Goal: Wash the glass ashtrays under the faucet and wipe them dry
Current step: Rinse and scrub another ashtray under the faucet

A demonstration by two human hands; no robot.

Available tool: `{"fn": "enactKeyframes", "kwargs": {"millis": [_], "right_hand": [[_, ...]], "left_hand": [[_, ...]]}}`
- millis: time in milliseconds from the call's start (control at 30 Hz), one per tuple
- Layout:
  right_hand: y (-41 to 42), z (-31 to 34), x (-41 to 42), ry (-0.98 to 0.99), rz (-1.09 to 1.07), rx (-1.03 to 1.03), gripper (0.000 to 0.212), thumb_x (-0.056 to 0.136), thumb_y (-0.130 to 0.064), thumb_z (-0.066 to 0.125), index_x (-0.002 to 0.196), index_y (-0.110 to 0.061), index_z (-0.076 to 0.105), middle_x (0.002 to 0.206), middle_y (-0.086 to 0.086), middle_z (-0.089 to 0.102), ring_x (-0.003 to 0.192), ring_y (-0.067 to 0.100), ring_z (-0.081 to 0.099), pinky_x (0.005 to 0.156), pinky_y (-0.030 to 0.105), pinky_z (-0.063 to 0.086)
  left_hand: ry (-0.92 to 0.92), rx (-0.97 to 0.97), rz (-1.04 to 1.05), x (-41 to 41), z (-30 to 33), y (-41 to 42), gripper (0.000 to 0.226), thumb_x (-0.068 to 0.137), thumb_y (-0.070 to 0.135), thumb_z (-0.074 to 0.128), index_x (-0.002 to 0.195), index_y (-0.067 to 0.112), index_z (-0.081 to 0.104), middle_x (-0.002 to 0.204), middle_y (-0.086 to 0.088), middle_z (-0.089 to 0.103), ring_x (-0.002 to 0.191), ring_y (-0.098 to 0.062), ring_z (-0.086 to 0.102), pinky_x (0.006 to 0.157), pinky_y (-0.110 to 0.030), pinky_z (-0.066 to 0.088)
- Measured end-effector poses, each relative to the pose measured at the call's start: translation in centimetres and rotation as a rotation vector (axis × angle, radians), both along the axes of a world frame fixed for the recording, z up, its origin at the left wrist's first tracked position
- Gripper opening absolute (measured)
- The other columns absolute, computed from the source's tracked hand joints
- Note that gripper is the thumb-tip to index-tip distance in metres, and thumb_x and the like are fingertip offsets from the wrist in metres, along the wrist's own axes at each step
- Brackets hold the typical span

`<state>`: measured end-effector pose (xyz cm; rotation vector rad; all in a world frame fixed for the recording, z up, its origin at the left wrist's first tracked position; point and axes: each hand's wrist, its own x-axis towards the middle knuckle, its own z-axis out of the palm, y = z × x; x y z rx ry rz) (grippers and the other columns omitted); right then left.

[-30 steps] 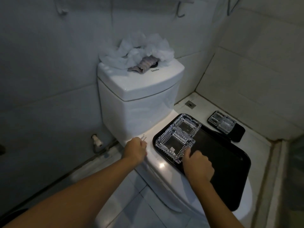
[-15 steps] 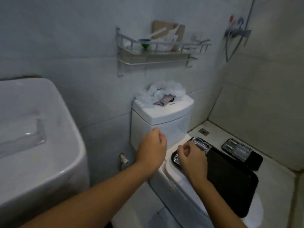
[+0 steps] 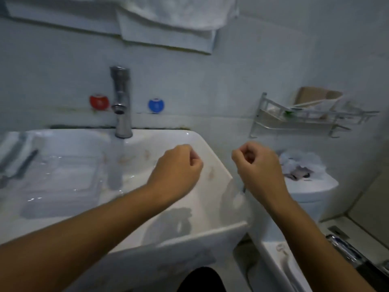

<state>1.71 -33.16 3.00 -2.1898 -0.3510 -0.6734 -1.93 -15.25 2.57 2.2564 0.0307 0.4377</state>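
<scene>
**Washing barely begun: water runs, both hands at the basin**

While water already streams from the faucet (image 3: 121, 102) into the white sink (image 3: 210, 165), no ashtray is under it, so I judge the task to be at its very start. The left hand (image 3: 179, 165) hovers over the basin with fingers curled into a clenched grip that holds nothing I can make out. The right hand (image 3: 259, 165) hangs just beyond the sink's right edge, fingers curled as well; a faint clear shape shows below its wrist (possibly a glass ashtray carried edge-on, but the blur makes it impossible to say), so I cannot tell what that grip holds, if anything.

A clear tray-like piece (image 3: 61, 182) lies in the left part of the basin; whether it is an ashtray or a soap dish I cannot tell. At the lower right edge some glinting glass (image 3: 345, 247) on a dark surface is partly in view, likely ashtrays waiting beside the toilet (image 3: 309, 192).

A white towel (image 3: 174, 24) hangs above the faucet, handy for drying. Washing, rinsing and wiping all appear still to be done.
</scene>
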Motion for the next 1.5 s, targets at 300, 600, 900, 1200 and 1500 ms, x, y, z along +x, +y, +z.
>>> {"fn": "enactKeyframes", "kwargs": {"millis": [300,600,900,1200,1500], "right_hand": [[15.4,0.6,1.0,0.616,0.427,-0.573,0.027,0.1,-0.035,0.055,0.091,-0.011,0.065,0.08,0.003,0.075,0.057,0.014,0.065,0.052,0.025,0.044],[26.3,-2.6,0.9,0.787,0.55,-0.589,0.048,0.106,-0.036,0.039,0.105,0.004,0.065,0.085,0.016,0.077,0.062,0.024,0.067,0.046,0.021,0.043],[27.2,-4.6,0.6,0.628,0.571,-0.458,0.04,0.1,-0.027,0.053,0.066,-0.006,0.059,0.059,0.008,0.067,0.041,0.014,0.056,0.057,0.023,0.053],[26.4,-3.9,-0.2,0.532,0.498,-0.453,0.032,0.094,-0.024,0.055,0.065,-0.011,0.05,0.055,0.008,0.063,0.05,0.022,0.063,0.062,0.031,0.057],[22.4,0.3,0.7,0.867,0.454,-0.143,0.039,0.107,-0.047,0.033,0.097,-0.013,0.049,0.086,0.007,0.066,0.074,0.022,0.073,0.068,0.029,0.061]], "left_hand": [[0.1,0.198,0.355,-2.8,-2.1,15.7,0.012,0.093,0.024,0.052,0.09,0.023,0.064,0.089,0.003,0.07,0.081,-0.021,0.065,0.075,-0.039,0.057],[0.412,0.494,0.646,-5.0,-2.7,21.3,0.036,0.096,0.018,0.055,0.126,0.003,0.045,0.133,-0.019,0.046,0.126,-0.033,0.045,0.101,-0.038,0.044],[0.544,0.514,0.652,-4.8,-4.0,23.0,0.018,0.097,0.004,0.051,0.11,0.009,0.062,0.113,-0.009,0.065,0.105,-0.026,0.064,0.086,-0.032,0.052],[0.293,0.442,0.716,-5.1,-3.4,22.7,0.021,0.1,0.013,0.05,0.08,0.015,0.045,0.092,-0.004,0.059,0.089,-0.023,0.059,0.07,-0.03,0.043],[0.068,0.16,0.659,-3.8,-3.3,20.6,0.038,0.093,0.025,0.059,0.059,0.013,0.046,0.057,0.001,0.045,0.052,-0.014,0.045,0.047,-0.028,0.033]]}}
